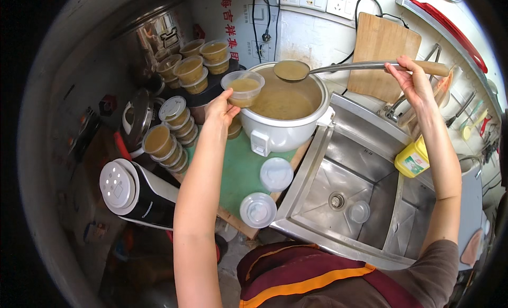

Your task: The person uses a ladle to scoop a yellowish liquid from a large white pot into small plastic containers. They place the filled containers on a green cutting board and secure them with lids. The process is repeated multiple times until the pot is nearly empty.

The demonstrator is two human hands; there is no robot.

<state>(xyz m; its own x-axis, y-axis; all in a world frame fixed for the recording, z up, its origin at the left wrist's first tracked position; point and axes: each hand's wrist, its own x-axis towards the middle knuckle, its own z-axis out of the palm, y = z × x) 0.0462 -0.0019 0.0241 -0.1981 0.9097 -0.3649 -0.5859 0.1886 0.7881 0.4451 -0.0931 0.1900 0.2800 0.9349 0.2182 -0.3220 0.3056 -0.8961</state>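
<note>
My left hand (pixel 222 107) holds a clear plastic tub (pixel 243 87), part filled with yellowish-brown soup, at the left rim of a white electric cooker pot (pixel 278 129). Cloudy soup (pixel 287 103) fills the lower part of the pot. In my right hand (pixel 410 79) is the long handle of a metal ladle (pixel 291 71), whose full bowl hangs over the pot's back rim, right of the tub. Filled tubs stand stacked behind on a dark surface (pixel 190 71) and to the left (pixel 158 141). Two stacks of clear containers or lids (pixel 276 174) (pixel 258 210) lie on the green board (pixel 234 169).
A stainless steel sink (pixel 317 196) with a small clear tub (pixel 359 212) in it adjoins the board on the right. A yellow bottle (pixel 412 159) stands by the sink. A black-and-white appliance (pixel 147 196) is at left; a wooden cutting board (pixel 383 55) leans behind.
</note>
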